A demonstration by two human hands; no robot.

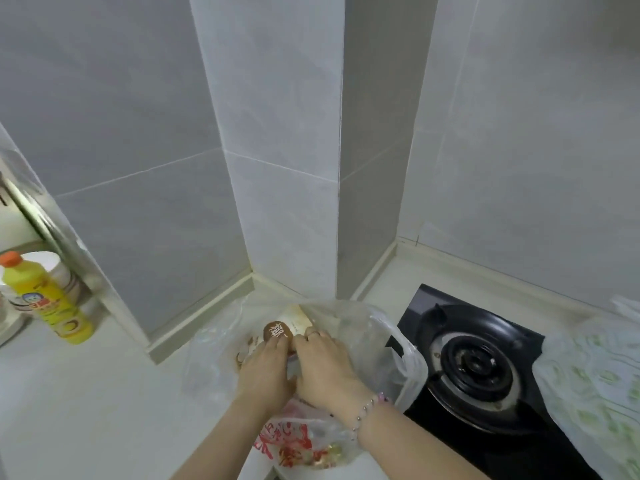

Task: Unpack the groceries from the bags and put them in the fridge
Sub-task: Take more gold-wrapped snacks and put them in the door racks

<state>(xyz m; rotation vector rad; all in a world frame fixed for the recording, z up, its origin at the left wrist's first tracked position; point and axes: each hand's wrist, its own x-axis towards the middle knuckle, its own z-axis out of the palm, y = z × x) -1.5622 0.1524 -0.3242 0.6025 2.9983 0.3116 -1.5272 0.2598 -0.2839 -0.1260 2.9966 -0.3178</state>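
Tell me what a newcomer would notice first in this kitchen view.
Centre bottom, the left hand and right hand meet on a brown-labelled package inside a clear plastic bag on the pale counter. Right of them sits a black gas burner; far left stands a yellow bottle with an orange cap.

Surface before you: pale countertop (104, 393), meeting grey tiled walls. Far left on it: yellow bottle (52, 303), orange cap, upright; white jar (64, 271) just behind, touching or nearly. Centre, near the wall column: clear plastic bag (381, 327). At your near edge: red-printed bag (294, 441), touching the clear one. Right: black gas hob (467, 362). Far right: green-patterned bag (595, 375) overlapping the hob's edge.
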